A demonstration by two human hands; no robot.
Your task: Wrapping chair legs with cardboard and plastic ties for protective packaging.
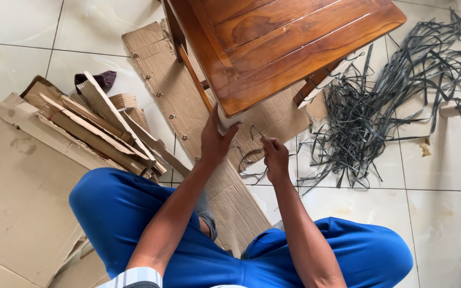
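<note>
My left hand [217, 140] grips a white wrapped table leg [225, 124] just under the near corner of a brown wooden table [289, 42]. My right hand [276, 157] is closed on a thin grey strap [252, 156], which loops between the two hands. I sit on the tiled floor with blue-trousered knees [118, 208] spread apart.
A tangled heap of grey packing straps [390, 101] lies on the tiles to the right. Corrugated cardboard sheets with staples [161, 80] lie under the table. A pile of folded cardboard pieces [102, 128] and a large flat sheet [17, 186] are on the left, with a dark cloth [100, 80].
</note>
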